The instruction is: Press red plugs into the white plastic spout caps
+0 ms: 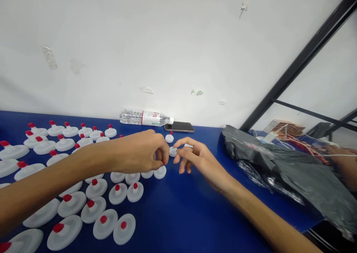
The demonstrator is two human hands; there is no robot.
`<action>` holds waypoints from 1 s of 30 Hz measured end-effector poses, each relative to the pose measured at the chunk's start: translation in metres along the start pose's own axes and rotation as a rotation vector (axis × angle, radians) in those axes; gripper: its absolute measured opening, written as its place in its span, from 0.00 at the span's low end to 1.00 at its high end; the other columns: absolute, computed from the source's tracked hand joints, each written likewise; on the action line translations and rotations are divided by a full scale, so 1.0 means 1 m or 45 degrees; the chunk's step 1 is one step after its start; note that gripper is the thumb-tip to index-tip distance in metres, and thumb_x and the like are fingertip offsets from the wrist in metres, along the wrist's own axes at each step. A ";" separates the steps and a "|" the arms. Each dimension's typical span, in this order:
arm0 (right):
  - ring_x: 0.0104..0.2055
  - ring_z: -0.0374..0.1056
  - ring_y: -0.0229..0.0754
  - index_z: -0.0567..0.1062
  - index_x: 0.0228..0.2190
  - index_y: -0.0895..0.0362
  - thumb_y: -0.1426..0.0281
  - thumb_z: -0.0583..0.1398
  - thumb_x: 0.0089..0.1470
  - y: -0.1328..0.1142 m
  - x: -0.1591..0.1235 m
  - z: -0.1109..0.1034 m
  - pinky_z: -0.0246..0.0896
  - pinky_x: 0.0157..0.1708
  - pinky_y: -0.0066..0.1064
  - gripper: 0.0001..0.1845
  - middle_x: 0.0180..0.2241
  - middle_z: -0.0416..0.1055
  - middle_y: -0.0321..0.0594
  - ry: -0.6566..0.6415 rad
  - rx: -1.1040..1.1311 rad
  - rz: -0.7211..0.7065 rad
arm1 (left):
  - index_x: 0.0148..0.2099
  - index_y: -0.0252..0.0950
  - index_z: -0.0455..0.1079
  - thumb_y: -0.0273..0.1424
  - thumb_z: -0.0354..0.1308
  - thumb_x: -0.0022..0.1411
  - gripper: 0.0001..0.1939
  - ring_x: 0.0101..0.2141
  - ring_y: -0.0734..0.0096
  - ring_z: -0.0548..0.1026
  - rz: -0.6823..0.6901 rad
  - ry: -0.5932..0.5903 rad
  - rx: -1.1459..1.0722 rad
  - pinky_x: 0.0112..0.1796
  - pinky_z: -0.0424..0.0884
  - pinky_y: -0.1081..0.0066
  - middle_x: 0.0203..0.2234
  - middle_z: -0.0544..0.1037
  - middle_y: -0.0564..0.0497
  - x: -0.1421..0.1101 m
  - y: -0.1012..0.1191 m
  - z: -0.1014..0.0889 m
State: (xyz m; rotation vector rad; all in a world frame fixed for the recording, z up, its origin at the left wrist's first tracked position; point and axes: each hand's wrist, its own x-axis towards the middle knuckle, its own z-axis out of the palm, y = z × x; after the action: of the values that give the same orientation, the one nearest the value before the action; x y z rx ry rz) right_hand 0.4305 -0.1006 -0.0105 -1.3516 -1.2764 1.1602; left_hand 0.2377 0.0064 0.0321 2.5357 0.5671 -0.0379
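My left hand (142,152) is closed in a pinch over the blue table (178,216), its fingertips on something small and red that I cannot make out. My right hand (195,157) pinches a small white cap (173,151) between thumb and forefinger, right against the left fingertips. Rows of white round caps with red tips (95,188) lie under and in front of my left arm. One more capped piece (169,137) stands just behind the two hands.
A clear water bottle (145,117) lies on its side by the white wall, a dark phone (179,126) beside it. A black plastic bag (281,167) covers the table's right end. Another person's hand (344,160) and cables show at far right.
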 end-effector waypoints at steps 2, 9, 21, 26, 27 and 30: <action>0.24 0.74 0.35 0.74 0.41 0.54 0.62 0.63 0.60 0.000 0.000 0.000 0.58 0.24 0.24 0.10 0.30 0.78 0.33 0.000 -0.013 -0.001 | 0.39 0.44 0.81 0.30 0.61 0.61 0.08 0.34 0.71 0.82 0.004 -0.012 -0.016 0.32 0.75 0.75 0.35 0.86 0.55 0.000 0.000 0.000; 0.25 0.74 0.35 0.74 0.41 0.54 0.62 0.62 0.62 0.001 0.000 0.000 0.60 0.25 0.24 0.10 0.30 0.78 0.34 -0.016 -0.035 -0.006 | 0.40 0.44 0.81 0.29 0.61 0.61 0.08 0.36 0.70 0.83 -0.009 -0.039 -0.013 0.33 0.75 0.76 0.36 0.86 0.54 -0.002 0.003 -0.001; 0.26 0.75 0.36 0.73 0.42 0.54 0.62 0.61 0.63 0.001 0.000 -0.001 0.61 0.27 0.27 0.10 0.31 0.78 0.34 -0.041 -0.081 -0.020 | 0.41 0.46 0.77 0.30 0.58 0.66 0.07 0.42 0.65 0.82 -0.010 -0.107 -0.001 0.36 0.72 0.72 0.38 0.86 0.53 -0.003 0.002 0.001; 0.26 0.72 0.35 0.72 0.48 0.53 0.64 0.64 0.62 0.005 -0.003 -0.003 0.62 0.28 0.27 0.14 0.34 0.78 0.34 -0.238 -0.197 0.053 | 0.43 0.46 0.77 0.32 0.57 0.67 0.07 0.34 0.67 0.82 -0.083 -0.189 -0.056 0.31 0.69 0.73 0.39 0.86 0.52 -0.006 0.006 -0.003; 0.26 0.71 0.35 0.73 0.48 0.52 0.63 0.66 0.60 0.006 -0.004 -0.002 0.63 0.28 0.27 0.16 0.34 0.77 0.33 -0.303 -0.223 0.079 | 0.44 0.46 0.77 0.33 0.57 0.68 0.07 0.33 0.67 0.82 -0.094 -0.195 -0.059 0.30 0.69 0.73 0.39 0.86 0.52 -0.006 0.006 -0.004; 0.28 0.68 0.35 0.75 0.44 0.52 0.61 0.73 0.52 0.013 -0.007 0.004 0.62 0.27 0.27 0.19 0.32 0.75 0.31 -0.368 -0.357 0.062 | 0.43 0.45 0.77 0.33 0.58 0.67 0.06 0.34 0.68 0.82 -0.096 -0.173 -0.097 0.29 0.69 0.74 0.40 0.86 0.51 -0.006 0.005 -0.003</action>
State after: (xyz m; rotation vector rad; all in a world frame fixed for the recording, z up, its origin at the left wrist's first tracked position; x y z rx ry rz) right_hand 0.4280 -0.1077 -0.0231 -1.4595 -1.6718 1.2800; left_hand 0.2345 0.0017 0.0383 2.4156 0.5979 -0.2104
